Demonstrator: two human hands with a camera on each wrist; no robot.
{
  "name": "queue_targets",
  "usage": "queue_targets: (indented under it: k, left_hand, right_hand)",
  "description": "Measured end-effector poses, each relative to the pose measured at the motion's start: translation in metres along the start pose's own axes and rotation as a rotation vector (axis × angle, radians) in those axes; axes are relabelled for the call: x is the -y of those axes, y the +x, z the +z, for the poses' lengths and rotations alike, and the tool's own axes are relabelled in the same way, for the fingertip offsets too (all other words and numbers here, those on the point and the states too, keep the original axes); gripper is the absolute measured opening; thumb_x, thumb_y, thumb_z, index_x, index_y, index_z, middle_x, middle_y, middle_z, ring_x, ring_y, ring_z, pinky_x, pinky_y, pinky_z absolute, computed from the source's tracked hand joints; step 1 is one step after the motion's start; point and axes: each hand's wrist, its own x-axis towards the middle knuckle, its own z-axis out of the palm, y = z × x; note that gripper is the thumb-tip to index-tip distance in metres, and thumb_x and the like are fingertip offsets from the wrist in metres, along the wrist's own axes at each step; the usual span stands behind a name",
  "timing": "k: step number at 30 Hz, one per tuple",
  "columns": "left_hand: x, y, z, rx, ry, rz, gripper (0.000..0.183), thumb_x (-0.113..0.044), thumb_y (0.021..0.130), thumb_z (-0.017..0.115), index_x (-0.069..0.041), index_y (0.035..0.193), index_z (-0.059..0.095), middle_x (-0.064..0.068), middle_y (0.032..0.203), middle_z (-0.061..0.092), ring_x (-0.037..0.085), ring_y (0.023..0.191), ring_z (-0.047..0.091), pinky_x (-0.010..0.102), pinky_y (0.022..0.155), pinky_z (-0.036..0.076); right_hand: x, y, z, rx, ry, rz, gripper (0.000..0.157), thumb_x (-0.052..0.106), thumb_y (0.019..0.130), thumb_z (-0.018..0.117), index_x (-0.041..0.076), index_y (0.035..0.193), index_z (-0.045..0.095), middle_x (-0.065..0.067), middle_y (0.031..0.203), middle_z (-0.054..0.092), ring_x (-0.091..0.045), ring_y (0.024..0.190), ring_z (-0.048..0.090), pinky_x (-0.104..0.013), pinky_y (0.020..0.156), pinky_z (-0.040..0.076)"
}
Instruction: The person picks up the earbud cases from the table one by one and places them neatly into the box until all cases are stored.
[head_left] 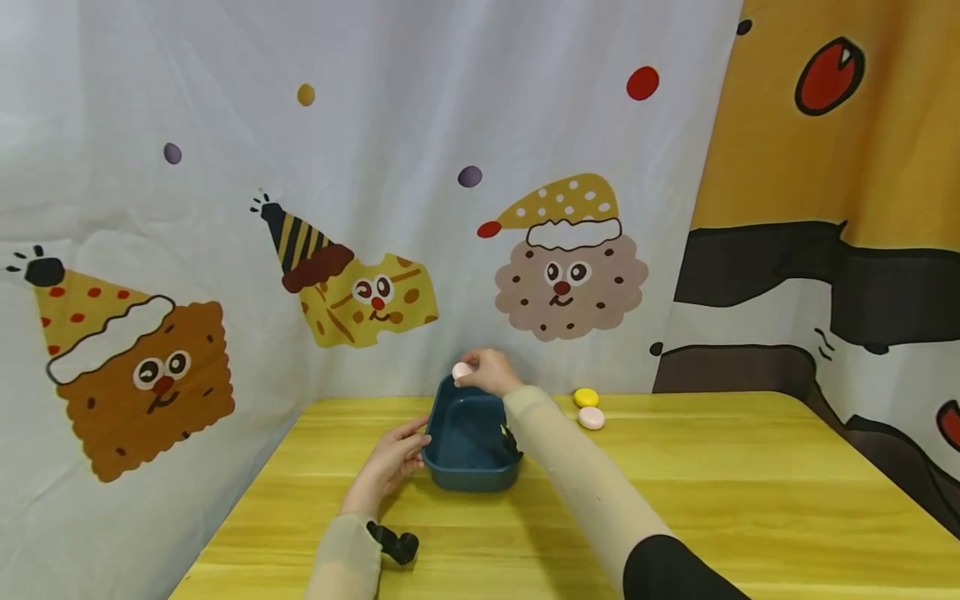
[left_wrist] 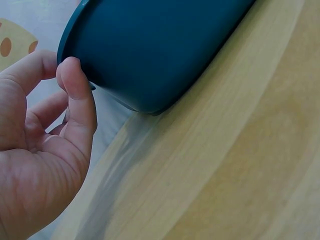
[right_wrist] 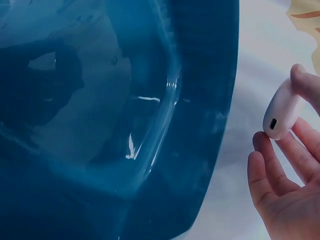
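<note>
A dark teal plastic bin [head_left: 474, 478] stands on the wooden table, its mouth facing up. At its left side, my left hand [head_left: 390, 462] pinches the rim between thumb and fingers; the left wrist view shows the thumb [left_wrist: 75, 80] against the outer wall. My right hand [head_left: 491, 372] is above the bin's far edge. Between its thumb and fingertips it holds a pale pink rounded case [right_wrist: 282, 112] with a small dark slot at one end. What the case is for cannot be told. In the right wrist view, the bin's glossy inside [right_wrist: 145, 165] shows reflections.
To the right of the bin lie a yellow round case [head_left: 586, 397] and a pale pink round case [head_left: 591, 417], side by side near the table's back edge. A printed curtain [head_left: 405, 167] hangs right behind the table [head_left: 712, 475]. Black devices sit on both wrists.
</note>
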Motion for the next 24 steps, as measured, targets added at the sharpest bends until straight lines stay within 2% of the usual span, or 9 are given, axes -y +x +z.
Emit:
queue_targets:
  k: [5, 13, 24]
  left_hand:
    - [0.000, 0.001, -0.001, 0.012, 0.006, 0.006, 0.053, -0.010, 0.092, 0.063, -0.003, 0.142, 0.049, 0.007, 0.090, 0.058, 0.011, 0.057, 0.051, 0.024, 0.058, 0.051]
    - [0.001, -0.003, 0.000, 0.020, -0.010, 0.016, 0.054, -0.009, 0.093, 0.062, -0.002, 0.144, 0.046, 0.005, 0.094, 0.056, 0.011, 0.058, 0.050, 0.023, 0.057, 0.050]
    - [0.004, 0.002, -0.001, 0.025, -0.025, 0.023, 0.053, -0.008, 0.094, 0.060, -0.002, 0.144, 0.045, 0.004, 0.094, 0.057, 0.011, 0.059, 0.050, 0.025, 0.058, 0.049]
  right_hand:
    - [-0.001, 0.003, 0.006, -0.025, -0.008, 0.001, 0.043, 0.021, 0.078, 0.082, 0.004, 0.115, 0.068, -0.009, 0.109, 0.066, -0.024, 0.099, 0.060, -0.038, 0.086, 0.050]
    - [-0.003, 0.006, 0.017, -0.033, 0.016, 0.029, 0.051, 0.022, 0.078, 0.082, 0.004, 0.122, 0.066, -0.011, 0.117, 0.065, -0.026, 0.107, 0.060, -0.038, 0.090, 0.049]
    - [-0.010, 0.011, 0.024, -0.057, 0.029, 0.054, 0.047, 0.020, 0.077, 0.083, 0.004, 0.119, 0.067, -0.012, 0.115, 0.065, -0.028, 0.104, 0.060, -0.040, 0.089, 0.050]
